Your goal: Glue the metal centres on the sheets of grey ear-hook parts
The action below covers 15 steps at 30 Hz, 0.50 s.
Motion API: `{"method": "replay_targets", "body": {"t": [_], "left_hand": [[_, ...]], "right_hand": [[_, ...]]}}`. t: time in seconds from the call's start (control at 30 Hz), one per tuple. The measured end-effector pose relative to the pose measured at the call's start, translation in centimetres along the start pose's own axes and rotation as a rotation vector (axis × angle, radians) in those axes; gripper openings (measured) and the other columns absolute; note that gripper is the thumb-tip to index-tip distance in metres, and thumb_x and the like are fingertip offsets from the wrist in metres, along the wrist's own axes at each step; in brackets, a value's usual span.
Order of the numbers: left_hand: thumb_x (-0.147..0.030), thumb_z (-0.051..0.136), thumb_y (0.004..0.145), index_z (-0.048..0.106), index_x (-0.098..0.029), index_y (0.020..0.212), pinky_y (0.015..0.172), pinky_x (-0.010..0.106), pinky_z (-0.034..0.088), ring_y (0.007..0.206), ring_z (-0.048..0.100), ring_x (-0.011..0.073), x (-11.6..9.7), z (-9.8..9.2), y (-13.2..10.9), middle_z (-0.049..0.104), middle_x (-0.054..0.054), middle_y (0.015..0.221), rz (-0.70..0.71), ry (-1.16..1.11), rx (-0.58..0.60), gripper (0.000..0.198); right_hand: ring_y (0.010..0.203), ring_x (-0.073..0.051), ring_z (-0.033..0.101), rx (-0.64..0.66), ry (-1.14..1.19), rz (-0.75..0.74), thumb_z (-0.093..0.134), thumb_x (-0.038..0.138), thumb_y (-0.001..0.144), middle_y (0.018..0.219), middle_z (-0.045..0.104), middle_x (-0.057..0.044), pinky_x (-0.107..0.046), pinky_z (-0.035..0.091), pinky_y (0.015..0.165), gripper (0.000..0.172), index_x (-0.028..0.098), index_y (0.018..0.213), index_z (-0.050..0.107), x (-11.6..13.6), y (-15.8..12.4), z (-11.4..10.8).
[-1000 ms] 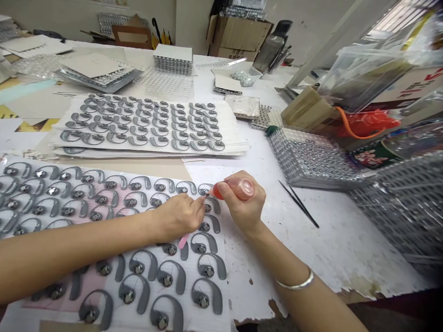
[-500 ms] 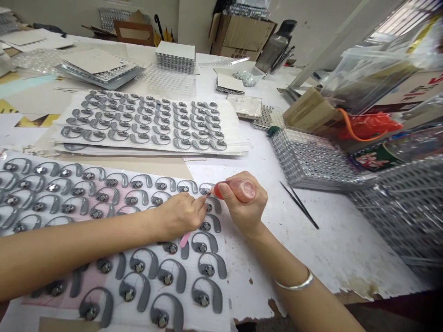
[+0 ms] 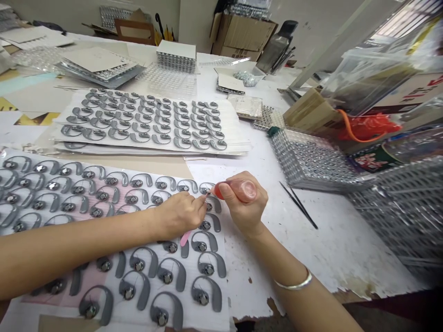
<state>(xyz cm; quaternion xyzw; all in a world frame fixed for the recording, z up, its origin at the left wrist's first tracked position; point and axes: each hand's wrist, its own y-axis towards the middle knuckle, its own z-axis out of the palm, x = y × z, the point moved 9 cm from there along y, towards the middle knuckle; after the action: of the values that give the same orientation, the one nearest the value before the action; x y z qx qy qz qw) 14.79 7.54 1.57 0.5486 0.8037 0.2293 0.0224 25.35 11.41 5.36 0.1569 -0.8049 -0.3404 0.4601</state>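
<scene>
The left hand has its fingertips pinched together on something too thin to make out, right at a grey curved ear-hook piece with a round metal centre, which lies near the end of a row on a white foam sheet. The right hand is clamped around a translucent orange-red squeeze bottle, its narrow tip just beside that piece. This looks like a fine dabbing step, and the next move calls for a steady tip and a gentle squeeze. Compared with the earlier frame, both hands sit almost unchanged; only the view has drifted slightly.

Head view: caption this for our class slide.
Right hand holds a red squeeze bottle; left hand reaches grey ear-hook pieces.
</scene>
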Motion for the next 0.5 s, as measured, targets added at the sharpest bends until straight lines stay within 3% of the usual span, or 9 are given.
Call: {"method": "replay_targets", "body": {"t": [0.5], "left_hand": [[-0.002, 0.042, 0.086, 0.061, -0.004, 0.087, 0.048, 0.030, 0.053, 0.054, 0.061, 0.0173, 0.04, -0.40, 0.11, 0.070, 0.016, 0.084, -0.001, -0.030, -0.038, 0.020]], "right_hand": [[0.063, -0.014, 0.057, -0.010, 0.043, 0.015, 0.068, 0.020, 0.077, 0.064, 0.061, -0.001, -0.030, 0.048, 0.059, 0.016, 0.019, 0.061, 0.064, -0.51, -0.02, -0.16]]}}
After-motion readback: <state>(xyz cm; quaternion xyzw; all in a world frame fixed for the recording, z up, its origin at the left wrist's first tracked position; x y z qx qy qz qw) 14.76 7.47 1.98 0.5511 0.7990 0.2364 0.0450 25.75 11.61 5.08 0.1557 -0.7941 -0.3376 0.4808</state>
